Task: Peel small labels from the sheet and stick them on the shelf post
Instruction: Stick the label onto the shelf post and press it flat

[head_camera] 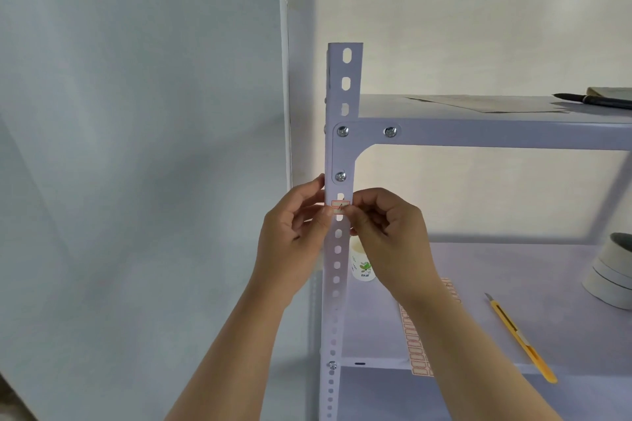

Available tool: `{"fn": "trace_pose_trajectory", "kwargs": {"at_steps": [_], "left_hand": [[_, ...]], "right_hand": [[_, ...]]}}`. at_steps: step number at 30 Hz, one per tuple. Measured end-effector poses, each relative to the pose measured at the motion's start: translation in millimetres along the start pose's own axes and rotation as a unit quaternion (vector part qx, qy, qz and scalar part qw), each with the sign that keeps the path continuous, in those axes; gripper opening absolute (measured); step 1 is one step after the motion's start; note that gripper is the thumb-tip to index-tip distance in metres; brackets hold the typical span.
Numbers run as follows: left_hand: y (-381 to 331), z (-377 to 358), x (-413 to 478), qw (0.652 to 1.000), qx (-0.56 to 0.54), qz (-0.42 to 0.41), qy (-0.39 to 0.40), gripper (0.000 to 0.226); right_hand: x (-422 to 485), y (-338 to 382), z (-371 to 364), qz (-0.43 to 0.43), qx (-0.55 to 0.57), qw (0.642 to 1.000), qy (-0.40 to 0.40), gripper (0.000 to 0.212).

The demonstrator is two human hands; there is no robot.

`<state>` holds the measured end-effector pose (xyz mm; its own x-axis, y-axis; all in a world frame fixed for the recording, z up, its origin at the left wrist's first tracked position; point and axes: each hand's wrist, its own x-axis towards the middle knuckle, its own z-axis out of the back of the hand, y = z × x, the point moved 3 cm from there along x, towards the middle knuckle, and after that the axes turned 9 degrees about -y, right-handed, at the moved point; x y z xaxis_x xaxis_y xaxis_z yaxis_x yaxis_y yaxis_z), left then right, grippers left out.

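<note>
Two bare hands raised to the white slotted shelf post (343, 154), one at each side. Left hand (294, 236) curled round the post's left edge, thumb pressed on the left end of a small red-bordered label (340, 206). Right hand (386, 232) at the right edge, thumb and forefinger pinched shut on the label's right end. Label lying flat across the post face, just below the corner bracket's lowest screw (340, 176), with a handwritten mark on it, seemingly a 4. Label sheet (419, 349) flat on the lower shelf (478, 284), near the front edge, partly hidden behind the right forearm. Yellow utility knife (519, 338) to the right of the sheet, apart from it. Small white cup (363, 267) farther back, just right of the post. Grey tape rolls (612, 270) stacked at far right. Black pen (595, 100) and paper up on the top shelf, right side.
</note>
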<state>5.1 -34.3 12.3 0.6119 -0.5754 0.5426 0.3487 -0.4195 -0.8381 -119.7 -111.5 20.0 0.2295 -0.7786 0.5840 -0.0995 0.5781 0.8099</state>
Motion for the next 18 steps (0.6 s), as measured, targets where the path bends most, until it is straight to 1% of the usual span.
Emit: {"fn": "trace_pose_trajectory", "kwargs": {"at_steps": [3,9,14,18], "left_hand": [[-0.1,-0.6,-1.5,1.0,0.006,-0.006,0.005,0.043],[2.9,1.6,-0.3,1.0,0.0,-0.003,0.014,0.045],[4.6,3.9,0.1,0.999,0.015,-0.007,0.03,0.047],[6.7,4.3,1.2,0.999,0.028,-0.009,0.025,0.046]], "right_hand": [[-1.9,-2.6,0.7,-0.004,0.011,1.0,0.009,0.016],[-2.2,-0.8,-3.7,-0.027,0.035,0.999,-0.002,0.007],[0.2,1.5,-6.6,-0.038,0.015,0.999,-0.032,0.011],[3.1,3.9,-11.1,-0.041,-0.025,0.997,-0.063,0.025]]}}
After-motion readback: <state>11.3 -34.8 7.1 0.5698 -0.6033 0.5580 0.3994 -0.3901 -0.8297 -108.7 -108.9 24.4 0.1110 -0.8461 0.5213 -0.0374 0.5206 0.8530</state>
